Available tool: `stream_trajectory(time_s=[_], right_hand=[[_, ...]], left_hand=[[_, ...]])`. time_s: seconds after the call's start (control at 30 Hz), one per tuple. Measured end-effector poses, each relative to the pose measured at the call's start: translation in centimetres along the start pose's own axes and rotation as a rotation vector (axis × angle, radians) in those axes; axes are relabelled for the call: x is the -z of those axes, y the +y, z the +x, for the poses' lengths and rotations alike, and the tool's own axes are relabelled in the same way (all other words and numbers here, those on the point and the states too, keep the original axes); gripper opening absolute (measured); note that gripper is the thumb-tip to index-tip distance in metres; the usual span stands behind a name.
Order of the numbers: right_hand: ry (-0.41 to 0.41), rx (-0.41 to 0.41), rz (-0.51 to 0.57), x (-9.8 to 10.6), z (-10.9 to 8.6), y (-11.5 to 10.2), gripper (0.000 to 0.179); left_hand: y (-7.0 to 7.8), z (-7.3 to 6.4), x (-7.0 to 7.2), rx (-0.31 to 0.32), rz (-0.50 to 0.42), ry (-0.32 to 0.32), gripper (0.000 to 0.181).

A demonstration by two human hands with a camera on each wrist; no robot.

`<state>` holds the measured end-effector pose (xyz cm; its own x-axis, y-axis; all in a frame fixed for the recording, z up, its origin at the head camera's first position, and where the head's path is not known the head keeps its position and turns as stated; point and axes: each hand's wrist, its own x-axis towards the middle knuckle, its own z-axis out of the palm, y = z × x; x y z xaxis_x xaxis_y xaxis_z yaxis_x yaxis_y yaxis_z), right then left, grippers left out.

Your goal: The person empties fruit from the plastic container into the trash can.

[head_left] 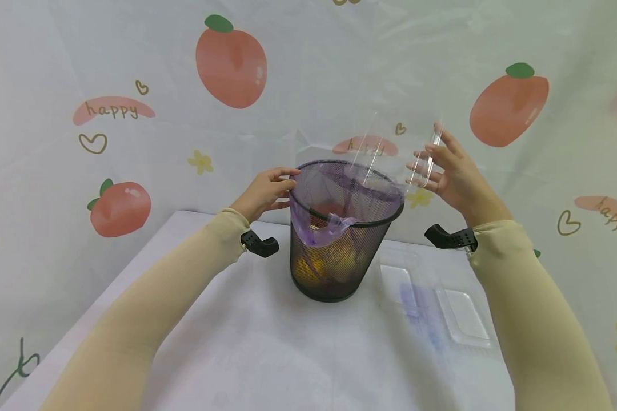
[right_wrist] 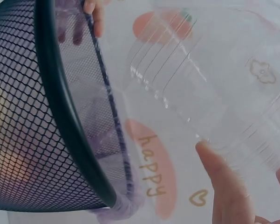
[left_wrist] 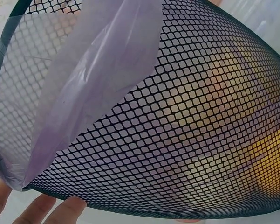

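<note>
A black mesh wastebasket (head_left: 339, 268) stands tilted on the table, lined with a thin purple plastic bag (head_left: 321, 234) folded over its rim. Yellow and reddish contents show through the mesh (left_wrist: 270, 163). At the left side of the rim, my left hand (head_left: 267, 191) grips the edge, its fingertips (left_wrist: 67, 210) along the outside in the left wrist view. My right hand (head_left: 457, 174) holds a clear plastic container (head_left: 391, 151) by its right edge, raised beside and partly over the basket's opening. In the right wrist view the container (right_wrist: 177, 79) shows ridged walls.
To the right of the basket, a clear plastic tray (head_left: 465, 319) with molded panels lies on the white table (head_left: 267, 354), around a purplish patch (head_left: 419, 314). Close behind hangs a white cloth with peach prints (head_left: 231, 68).
</note>
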<state>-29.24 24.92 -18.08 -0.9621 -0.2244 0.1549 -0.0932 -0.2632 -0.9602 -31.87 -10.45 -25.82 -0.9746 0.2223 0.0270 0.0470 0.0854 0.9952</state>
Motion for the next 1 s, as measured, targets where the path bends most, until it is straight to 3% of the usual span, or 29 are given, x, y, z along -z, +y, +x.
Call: stream_trajectory(time_s=[0.23,0.53,1.0], right_hand=[[-0.011,-0.007,-0.035,0.5,-1.5,0.3,0.064],[-0.114,0.058,0.165,1.5,-3.6,1.2,0.064],[-0.213,0.086,0.109,2.1,-7.5,2.7,0.072]], left_hand=[[-0.1,0.2,-0.1,0.005,-0.005,-0.004,0.042],[-0.1,0.1,0.1,0.001,0.006,-0.006,0.042],[0.0,0.1,0.2,-0.001,0.005,-0.013,0.043]])
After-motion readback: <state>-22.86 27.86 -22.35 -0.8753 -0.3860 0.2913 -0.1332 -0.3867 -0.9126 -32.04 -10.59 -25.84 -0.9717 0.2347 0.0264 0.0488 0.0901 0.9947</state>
